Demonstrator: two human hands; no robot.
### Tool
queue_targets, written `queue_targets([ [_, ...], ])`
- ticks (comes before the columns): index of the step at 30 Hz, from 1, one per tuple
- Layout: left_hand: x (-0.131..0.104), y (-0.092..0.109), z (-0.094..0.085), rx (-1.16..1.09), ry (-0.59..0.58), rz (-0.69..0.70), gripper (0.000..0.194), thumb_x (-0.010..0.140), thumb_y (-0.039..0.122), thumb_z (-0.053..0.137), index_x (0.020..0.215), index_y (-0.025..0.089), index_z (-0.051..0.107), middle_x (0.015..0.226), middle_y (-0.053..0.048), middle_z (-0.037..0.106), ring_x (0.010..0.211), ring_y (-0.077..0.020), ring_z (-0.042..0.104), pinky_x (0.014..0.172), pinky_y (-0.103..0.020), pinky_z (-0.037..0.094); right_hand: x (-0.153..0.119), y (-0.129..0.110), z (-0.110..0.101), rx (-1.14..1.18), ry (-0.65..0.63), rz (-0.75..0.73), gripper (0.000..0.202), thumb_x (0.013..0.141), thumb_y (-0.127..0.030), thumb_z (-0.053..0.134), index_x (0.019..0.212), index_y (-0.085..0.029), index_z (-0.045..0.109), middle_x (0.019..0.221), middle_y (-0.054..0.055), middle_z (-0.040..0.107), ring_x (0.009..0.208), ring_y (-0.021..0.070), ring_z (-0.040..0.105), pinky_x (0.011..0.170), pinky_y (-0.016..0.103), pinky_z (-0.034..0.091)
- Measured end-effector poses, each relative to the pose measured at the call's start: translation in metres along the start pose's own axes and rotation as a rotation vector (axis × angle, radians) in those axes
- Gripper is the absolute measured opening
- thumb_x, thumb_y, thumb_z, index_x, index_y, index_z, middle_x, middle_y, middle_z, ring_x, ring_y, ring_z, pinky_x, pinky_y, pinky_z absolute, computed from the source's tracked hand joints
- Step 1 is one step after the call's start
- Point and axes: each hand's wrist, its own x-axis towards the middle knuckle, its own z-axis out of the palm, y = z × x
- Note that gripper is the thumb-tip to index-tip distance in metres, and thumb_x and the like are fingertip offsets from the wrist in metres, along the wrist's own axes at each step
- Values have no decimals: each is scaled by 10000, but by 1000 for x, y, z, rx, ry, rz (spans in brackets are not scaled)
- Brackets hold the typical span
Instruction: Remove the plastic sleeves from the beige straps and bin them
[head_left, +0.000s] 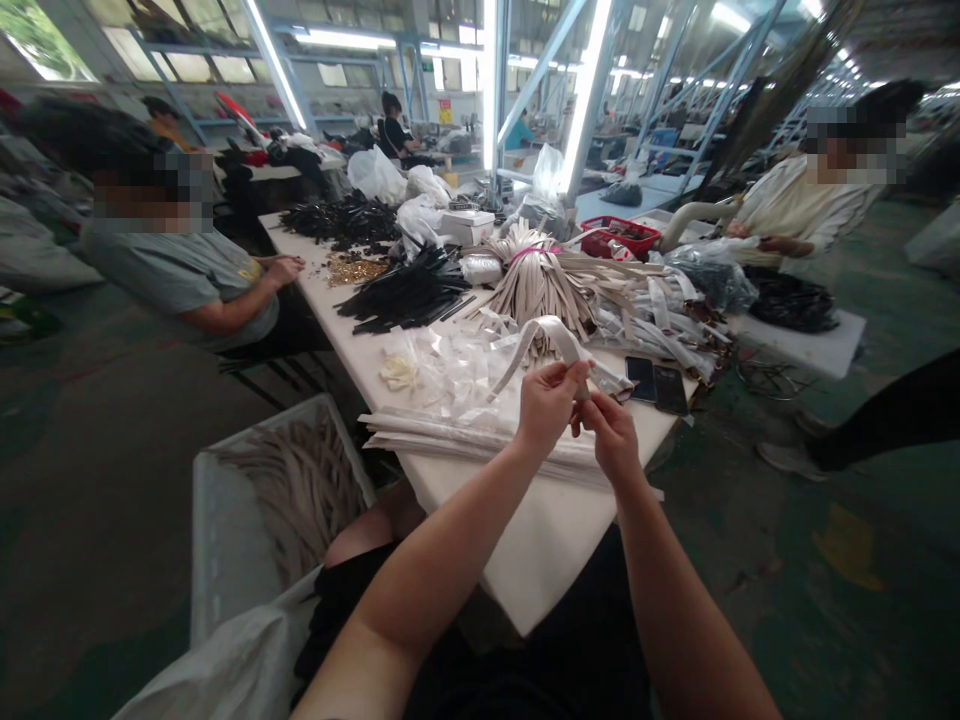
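A pale strap point(551, 328) arches up over the table from between my hands, its loose end hanging to the left. My left hand point(551, 400) pinches the strap near its end. Close beside it on the right, my right hand point(609, 428) holds the same end, fingers curled around it. Below my hands, a stack of long pale strips point(450, 438) lies across the white table point(525, 570). Clear plastic wrappers point(457, 365) lie just beyond, and a fanned bundle of beige straps point(536, 285) stands behind them.
Black strips point(412, 290) and gold pieces point(356, 268) lie at the back left. Two phones point(656, 385) and wrapped straps point(660, 325) are on the right. A red basket point(619, 238) sits farther back. A white bin point(225, 530) of straps stands left. People sit on both sides.
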Motion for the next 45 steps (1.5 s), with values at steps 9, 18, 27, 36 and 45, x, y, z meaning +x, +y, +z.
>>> queue_targets([
  [9, -5, -18, 6, -6, -81, -56, 536, 747, 629, 714, 932, 128, 764, 546, 17, 547, 401, -73, 451, 348, -201, 359, 5, -8, 2, -94, 127, -27, 416, 953, -556, 524, 752, -197, 578, 542, -23, 482, 470, 111, 438, 429, 227, 356],
  [18, -5, -28, 1, -34, -119, -98, 550, 740, 637, 713, 928, 121, 742, 619, 2, 586, 410, -59, 443, 349, -196, 351, -2, 2, -1, -66, 156, 0, 400, 928, -572, 552, 793, -197, 589, 623, -21, 521, 512, 112, 471, 460, 222, 414],
  [27, 13, -11, 2, -187, -231, -114, 483, 811, 606, 666, 984, 155, 679, 769, -59, 686, 604, -140, 628, 598, -270, 530, -5, -7, -8, -17, 296, 10, 300, 911, -457, 611, 794, -182, 639, 566, -22, 553, 429, 91, 425, 403, 214, 330],
  [36, 121, 83, -38, -281, -32, -16, 361, 943, 448, 585, 1125, 137, 608, 1087, -118, 708, 1007, -245, 677, 797, -361, 543, -33, 0, -58, -48, 260, 34, 237, 866, -404, 653, 820, -177, 702, 556, 4, 563, 421, 112, 396, 407, 248, 280],
  [45, 121, 100, -146, -228, 273, 28, 237, 984, 315, 504, 1159, 184, 596, 1018, -91, 735, 960, -221, 692, 854, -399, 542, -40, 27, -137, -245, -132, 401, 324, 842, -466, 632, 713, -172, 673, 535, -15, 515, 469, 124, 442, 474, 255, 339],
])
